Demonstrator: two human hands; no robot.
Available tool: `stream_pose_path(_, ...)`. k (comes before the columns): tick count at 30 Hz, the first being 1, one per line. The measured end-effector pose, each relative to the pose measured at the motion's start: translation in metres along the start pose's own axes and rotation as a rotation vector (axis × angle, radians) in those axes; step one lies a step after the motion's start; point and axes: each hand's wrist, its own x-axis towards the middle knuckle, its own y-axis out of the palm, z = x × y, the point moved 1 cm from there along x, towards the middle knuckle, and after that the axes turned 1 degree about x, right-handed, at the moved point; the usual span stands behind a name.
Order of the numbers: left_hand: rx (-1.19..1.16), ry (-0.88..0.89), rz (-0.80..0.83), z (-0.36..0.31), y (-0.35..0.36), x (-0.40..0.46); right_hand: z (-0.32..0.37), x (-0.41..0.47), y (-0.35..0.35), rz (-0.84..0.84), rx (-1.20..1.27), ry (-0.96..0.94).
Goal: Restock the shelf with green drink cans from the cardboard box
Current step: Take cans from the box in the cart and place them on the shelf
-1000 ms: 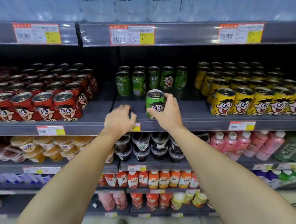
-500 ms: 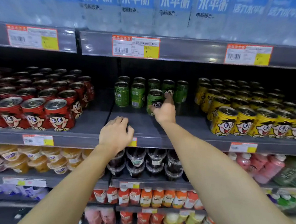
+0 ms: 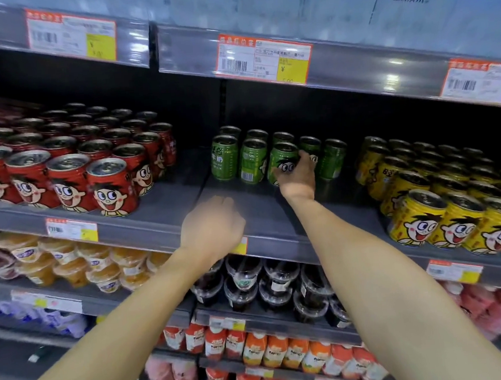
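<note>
1. The shelf (image 3: 168, 216) is pretty bare in the middle bay, so green stock goes far back, between red cans (image 3: 112, 187) on the left and yellow cans (image 3: 417, 216) on the right.
2. Left hand (image 3: 213, 228) hangs at the near edge, blurred; can't tell its fingers.
3. Right hand (image 3: 297, 176) curls its fingers round a green can (image 3: 281, 162), lining it up with the far row. Cardboard box isn't visible.

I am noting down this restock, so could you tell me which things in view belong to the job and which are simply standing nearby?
Part of the job:
- green can, held by the right hand
- green cans already shelved
- shelf
- left hand, at the shelf edge

Just nearby:
- red cans
- yellow cans
- dark dessert cups
- price tags
</note>
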Motion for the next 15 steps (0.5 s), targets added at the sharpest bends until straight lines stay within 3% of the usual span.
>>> stream_pose_path(6,0.004,0.006,0.037,0.0,-0.001,0.003,-0.005,-0.011,-0.007,0.069,-0.015,0.027)
stream_pose_path(15,-0.042,-0.022,0.161,-0.005,-0.01,0.004,-0.003,-0.056,-0.057,0.426,-0.36,0.017)
